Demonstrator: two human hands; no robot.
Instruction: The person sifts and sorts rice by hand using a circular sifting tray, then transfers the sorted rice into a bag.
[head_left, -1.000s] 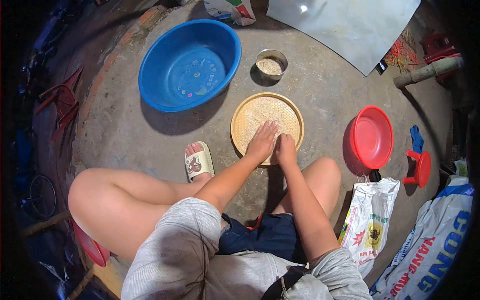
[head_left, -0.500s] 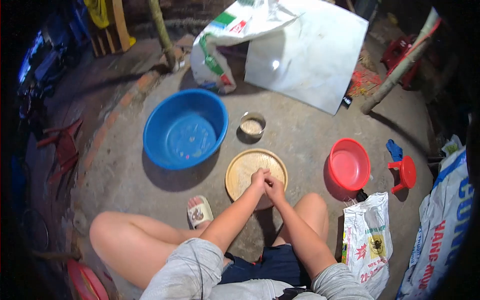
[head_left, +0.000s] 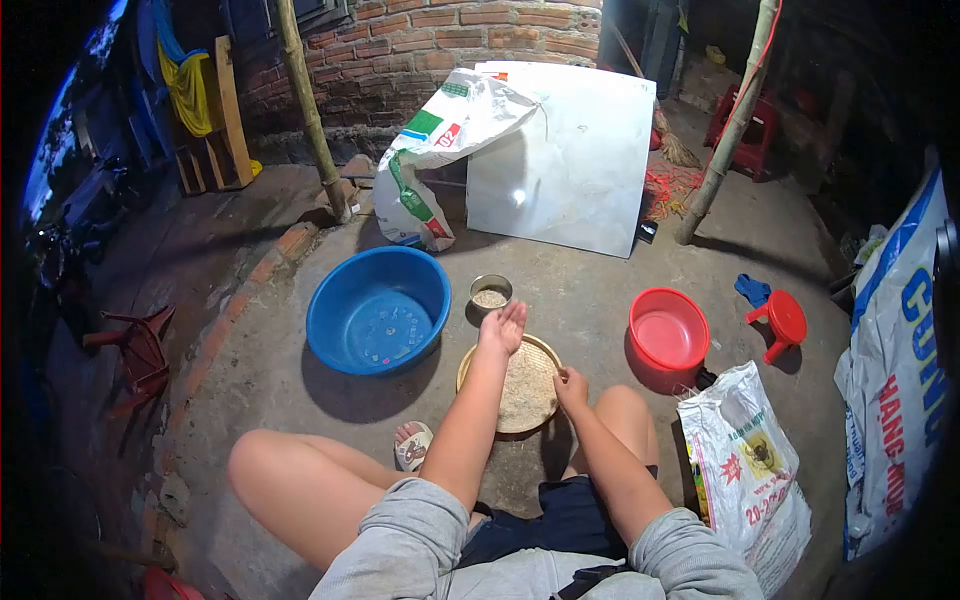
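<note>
I sit low on a concrete floor with a round bamboo tray between my knees, and pale grain is spread across it. My left hand is lifted palm up over the tray's far rim, fingers together and slightly cupped. It is close to a small metal bowl that also holds grain. I cannot tell whether any grain lies in the palm. My right hand is at the tray's right rim with its fingertips pinched together.
A blue basin stands left of the tray and a red basin right of it. A printed sack lies by my right knee, with a large sack farther right. A white board and a red stool lie beyond.
My head has tilted up, so the brick wall and poles show. My left hand rose from the grain and turned palm up toward the metal bowl. My right hand moved to the tray's right rim.
</note>
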